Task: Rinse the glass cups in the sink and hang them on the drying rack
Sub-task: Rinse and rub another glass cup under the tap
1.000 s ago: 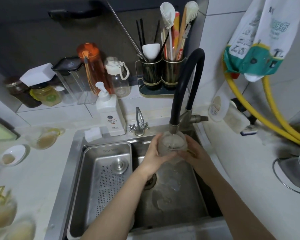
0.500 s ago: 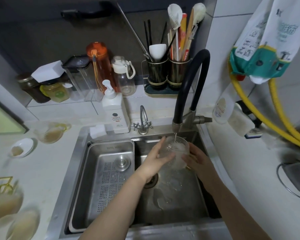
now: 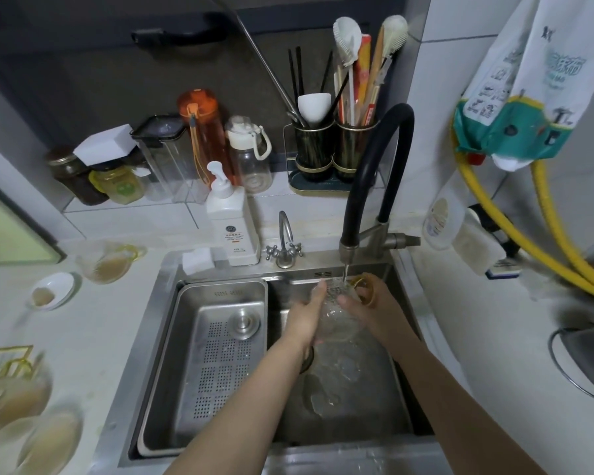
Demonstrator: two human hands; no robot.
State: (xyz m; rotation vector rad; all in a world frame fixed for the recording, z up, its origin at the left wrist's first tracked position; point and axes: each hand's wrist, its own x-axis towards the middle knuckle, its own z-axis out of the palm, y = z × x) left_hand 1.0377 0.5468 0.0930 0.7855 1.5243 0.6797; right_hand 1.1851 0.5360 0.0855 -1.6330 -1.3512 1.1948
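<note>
Two hands, left hand [image 3: 306,315] and right hand [image 3: 374,308], clasp a clear textured glass cup [image 3: 335,320] under the black arched faucet [image 3: 374,173]; it has dropped lower and tilted, so rinsing continues.

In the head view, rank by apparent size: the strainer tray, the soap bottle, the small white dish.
1. Strainer tray, clearly largest.
2. Soap bottle.
3. Small white dish, smallest.
The tray sits nearer the camera, which enlarges it.
</note>
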